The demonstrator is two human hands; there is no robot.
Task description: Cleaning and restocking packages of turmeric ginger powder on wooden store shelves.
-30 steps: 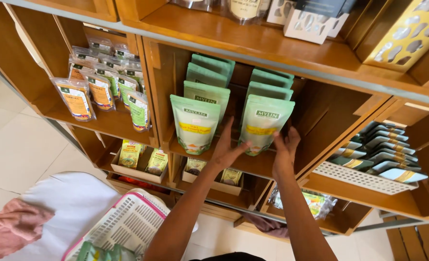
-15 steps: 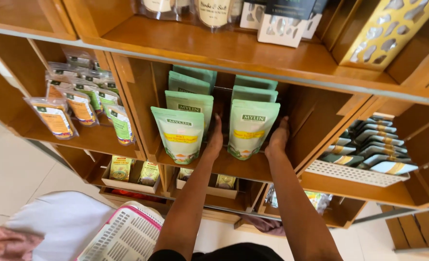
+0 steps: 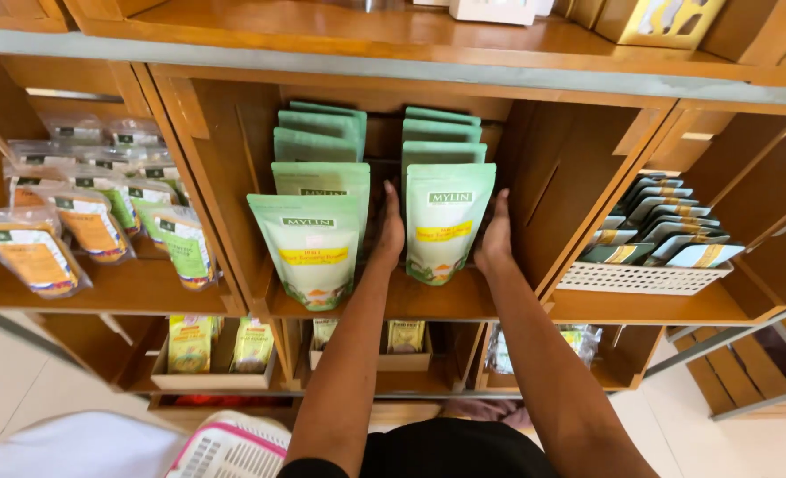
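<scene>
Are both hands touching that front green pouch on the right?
Touching: the head view shows the left hand and right hand pressed flat against the sides of the front right pouch.

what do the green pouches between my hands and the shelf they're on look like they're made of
Front green stand-up pouch, flanked by the left hand and right hand: likely matte plastic film, going by its soft sheen and sealed edges. Brown shelf: apparently varnished wood, showing grain and a warm gloss.

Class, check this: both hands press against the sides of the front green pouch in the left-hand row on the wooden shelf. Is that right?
Not quite. The head view shows the left hand and right hand flanking the front green pouch of the right-hand row on the wooden shelf; the left row's pouch is untouched.
</scene>
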